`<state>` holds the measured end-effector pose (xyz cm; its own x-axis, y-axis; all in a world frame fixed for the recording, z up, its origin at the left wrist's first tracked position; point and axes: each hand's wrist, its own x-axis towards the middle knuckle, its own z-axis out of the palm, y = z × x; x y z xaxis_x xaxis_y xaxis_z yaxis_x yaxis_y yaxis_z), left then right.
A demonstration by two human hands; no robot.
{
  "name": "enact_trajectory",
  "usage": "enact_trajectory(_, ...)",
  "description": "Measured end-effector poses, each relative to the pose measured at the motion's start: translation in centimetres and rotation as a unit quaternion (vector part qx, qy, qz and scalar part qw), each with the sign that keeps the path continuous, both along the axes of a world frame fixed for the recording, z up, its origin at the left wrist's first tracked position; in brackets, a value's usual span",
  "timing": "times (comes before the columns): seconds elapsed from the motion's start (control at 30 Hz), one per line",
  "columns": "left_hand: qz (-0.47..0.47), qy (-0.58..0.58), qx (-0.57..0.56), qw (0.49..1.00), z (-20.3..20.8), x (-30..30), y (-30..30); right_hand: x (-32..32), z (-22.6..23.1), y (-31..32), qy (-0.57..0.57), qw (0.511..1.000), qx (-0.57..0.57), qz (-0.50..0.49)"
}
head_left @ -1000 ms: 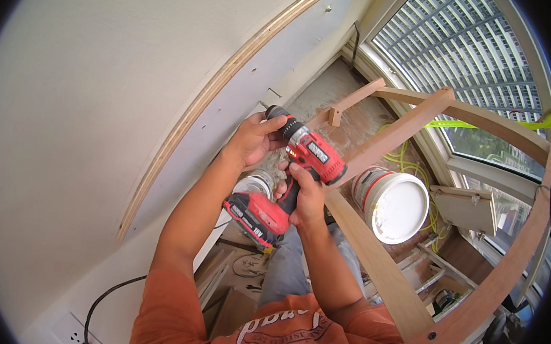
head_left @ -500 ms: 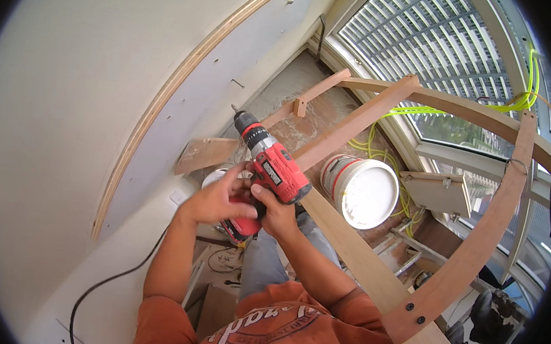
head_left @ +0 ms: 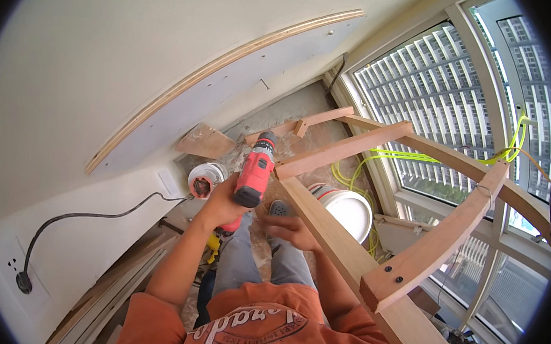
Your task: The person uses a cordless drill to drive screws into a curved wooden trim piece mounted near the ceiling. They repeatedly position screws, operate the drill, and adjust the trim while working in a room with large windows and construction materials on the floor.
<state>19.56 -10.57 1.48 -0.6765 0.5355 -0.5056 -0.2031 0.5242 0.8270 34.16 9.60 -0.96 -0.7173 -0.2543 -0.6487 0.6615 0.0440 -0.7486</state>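
Gripping red drill [head_left: 254, 175] by its handle, left hand [head_left: 221, 204], over the legs; handle and battery mostly hidden; right hand [head_left: 289, 230] blurred just beside, can't tell if open or closed; beam [head_left: 332, 233] partly covers white bucket [head_left: 349, 215].

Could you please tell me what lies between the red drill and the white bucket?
In the head view, a long wooden beam, slanting toward the lower right, crosses between the red drill and the white bucket.
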Motion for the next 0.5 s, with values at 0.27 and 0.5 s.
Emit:
enact_trajectory(0.27, 0.015, 0.081, 0.057, 0.995, 1.1, -1.0, 4.5, -6.6, 5.3, 10.1, 0.061, 0.952, -0.103, -0.283)
enact_trajectory(0.5, -0.015, 0.189, -0.196, 0.962, 3.3, -1.5, 11.5, -14.1, 6.9, 7.8, -0.015, 0.984, -0.087, -0.157)
